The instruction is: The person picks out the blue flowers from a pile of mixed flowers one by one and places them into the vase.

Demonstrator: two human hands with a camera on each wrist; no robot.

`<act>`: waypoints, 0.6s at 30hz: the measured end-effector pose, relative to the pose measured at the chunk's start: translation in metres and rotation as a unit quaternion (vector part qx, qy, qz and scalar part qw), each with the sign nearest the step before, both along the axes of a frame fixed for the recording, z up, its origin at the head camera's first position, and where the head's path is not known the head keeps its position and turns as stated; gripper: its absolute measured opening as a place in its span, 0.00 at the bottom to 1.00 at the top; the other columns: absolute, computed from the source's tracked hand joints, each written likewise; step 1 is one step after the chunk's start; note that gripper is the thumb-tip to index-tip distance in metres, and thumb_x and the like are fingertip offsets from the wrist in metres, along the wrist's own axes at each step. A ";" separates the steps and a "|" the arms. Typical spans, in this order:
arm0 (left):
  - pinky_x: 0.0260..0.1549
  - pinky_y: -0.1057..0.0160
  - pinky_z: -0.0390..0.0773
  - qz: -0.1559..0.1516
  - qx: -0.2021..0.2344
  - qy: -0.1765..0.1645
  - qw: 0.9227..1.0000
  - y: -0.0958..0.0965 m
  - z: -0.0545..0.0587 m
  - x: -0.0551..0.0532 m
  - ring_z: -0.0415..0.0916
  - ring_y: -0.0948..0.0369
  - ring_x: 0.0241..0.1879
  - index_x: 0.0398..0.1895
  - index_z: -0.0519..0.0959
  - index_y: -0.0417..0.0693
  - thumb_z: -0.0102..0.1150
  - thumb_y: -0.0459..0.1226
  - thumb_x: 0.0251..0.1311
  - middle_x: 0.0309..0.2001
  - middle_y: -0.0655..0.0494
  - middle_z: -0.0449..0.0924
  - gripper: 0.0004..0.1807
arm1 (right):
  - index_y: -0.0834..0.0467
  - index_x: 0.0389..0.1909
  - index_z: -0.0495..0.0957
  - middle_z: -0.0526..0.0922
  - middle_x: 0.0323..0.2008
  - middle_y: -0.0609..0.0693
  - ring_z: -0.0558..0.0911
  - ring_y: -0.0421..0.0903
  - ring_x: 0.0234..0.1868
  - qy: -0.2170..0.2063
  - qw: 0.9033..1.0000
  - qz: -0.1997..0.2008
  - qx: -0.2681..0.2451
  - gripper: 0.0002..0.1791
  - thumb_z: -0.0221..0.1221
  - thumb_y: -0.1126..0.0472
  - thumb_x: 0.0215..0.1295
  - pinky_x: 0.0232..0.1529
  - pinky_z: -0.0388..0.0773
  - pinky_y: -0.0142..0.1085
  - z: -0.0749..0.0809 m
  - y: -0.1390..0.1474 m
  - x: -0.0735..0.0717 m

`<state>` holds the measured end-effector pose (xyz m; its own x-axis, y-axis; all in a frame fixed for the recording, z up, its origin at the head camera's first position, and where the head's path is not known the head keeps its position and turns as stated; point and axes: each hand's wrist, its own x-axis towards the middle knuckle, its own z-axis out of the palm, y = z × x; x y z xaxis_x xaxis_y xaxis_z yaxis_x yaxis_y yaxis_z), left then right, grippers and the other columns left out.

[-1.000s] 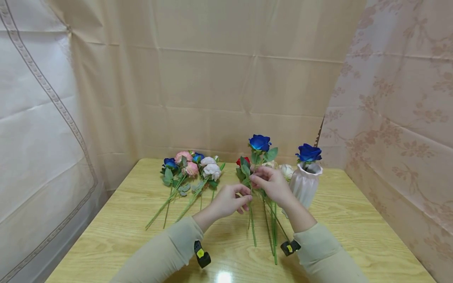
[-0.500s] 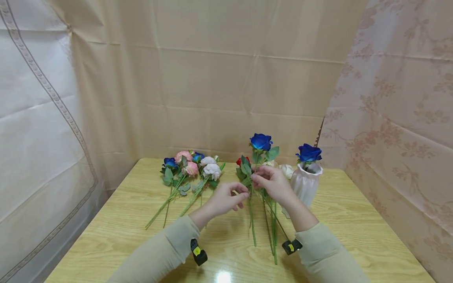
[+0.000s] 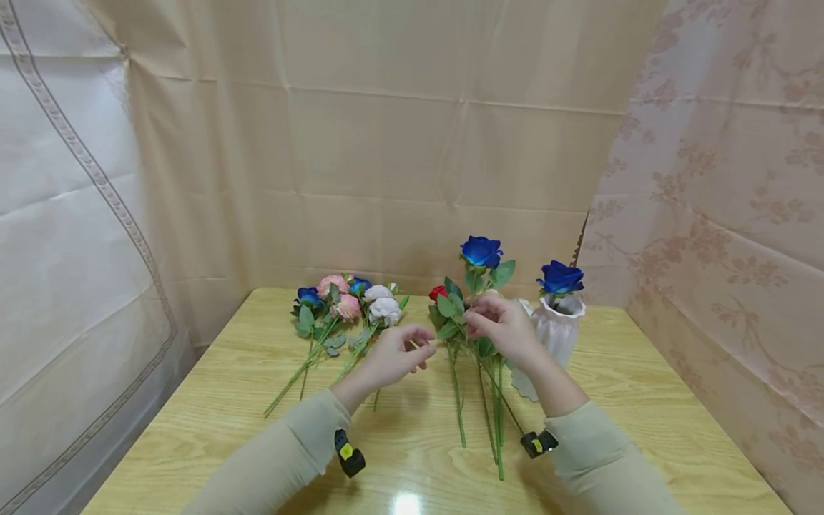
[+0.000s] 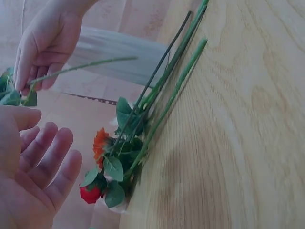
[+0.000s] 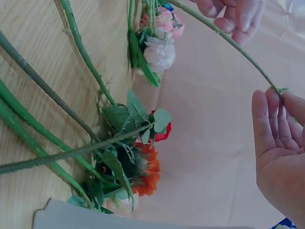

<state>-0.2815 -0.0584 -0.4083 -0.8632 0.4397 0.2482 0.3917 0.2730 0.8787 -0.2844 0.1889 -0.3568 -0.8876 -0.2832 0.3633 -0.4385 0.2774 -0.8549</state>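
Blue petals top the held rose (image 3: 481, 252), which stands upright above the wooden table (image 3: 656, 429) in the head view, pinched below its bloom by the right hand (image 3: 505, 329). Just to its left, the left hand (image 3: 400, 355) reaches in with fingers loosely curved and nothing between them. Near the right forearm stands a pale fluted vase (image 3: 558, 332) with a second blue rose (image 3: 561, 277) in it; a red rose (image 3: 438, 293) lies beyond the hands, while pink flowers (image 3: 348, 307) and white flowers (image 3: 385, 312) lie farther left. From the left wrist, the left hand shows its palm, fingers slightly bent and spread, apart from the held stem (image 4: 95, 63); an orange flower (image 4: 100, 145) rests close to the red rose. From the right wrist, the right hand's fingertips close narrowly on the stem, which slants up past the left hand, with the loose flowers lying on the table beyond
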 end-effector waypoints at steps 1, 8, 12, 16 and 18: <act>0.30 0.54 0.85 0.004 -0.003 0.005 1.000 -0.001 0.000 -0.001 0.83 0.56 0.31 0.53 0.81 0.43 0.62 0.40 0.71 0.39 0.55 0.83 0.13 | 0.68 0.52 0.81 0.85 0.38 0.62 0.87 0.52 0.34 0.000 1.000 -0.002 -0.001 0.14 0.63 0.63 0.72 0.39 0.86 0.47 0.001 0.001 0.000; 0.34 0.59 0.82 0.032 -0.031 0.045 0.998 -0.006 0.000 -0.004 0.80 0.61 0.38 0.52 0.83 0.50 0.63 0.42 0.70 0.41 0.61 0.83 0.11 | 0.68 0.52 0.81 0.85 0.39 0.62 0.87 0.51 0.34 0.004 1.000 -0.009 0.000 0.14 0.62 0.63 0.73 0.38 0.86 0.40 0.009 0.007 0.001; 0.39 0.57 0.80 0.035 -0.033 0.052 0.998 -0.006 -0.001 -0.003 0.78 0.60 0.42 0.53 0.82 0.52 0.63 0.42 0.70 0.44 0.61 0.82 0.12 | 0.69 0.48 0.81 0.85 0.39 0.65 0.87 0.52 0.33 0.011 1.000 -0.012 0.000 0.12 0.62 0.64 0.73 0.37 0.86 0.39 0.015 0.011 0.002; 0.43 0.56 0.79 0.034 -0.026 0.057 0.997 -0.002 -0.002 -0.004 0.77 0.57 0.46 0.55 0.80 0.50 0.64 0.41 0.69 0.48 0.58 0.79 0.14 | 0.67 0.45 0.82 0.85 0.39 0.67 0.87 0.51 0.32 0.023 0.999 -0.024 0.008 0.10 0.63 0.63 0.72 0.36 0.86 0.39 0.020 0.017 0.002; 0.44 0.56 0.78 0.035 -0.020 0.064 0.997 0.001 -0.003 -0.006 0.77 0.55 0.48 0.56 0.79 0.48 0.65 0.41 0.69 0.50 0.57 0.78 0.15 | 0.66 0.45 0.82 0.85 0.38 0.66 0.87 0.51 0.32 0.034 0.999 -0.030 0.013 0.10 0.63 0.62 0.72 0.36 0.86 0.39 0.024 0.021 0.003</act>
<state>-0.2873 -0.0576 -0.4111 -0.8546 0.3906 0.3423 0.4789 0.3378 0.8103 -0.2819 0.2097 -0.3329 -0.8771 -0.2404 0.4159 -0.4766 0.3276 -0.8158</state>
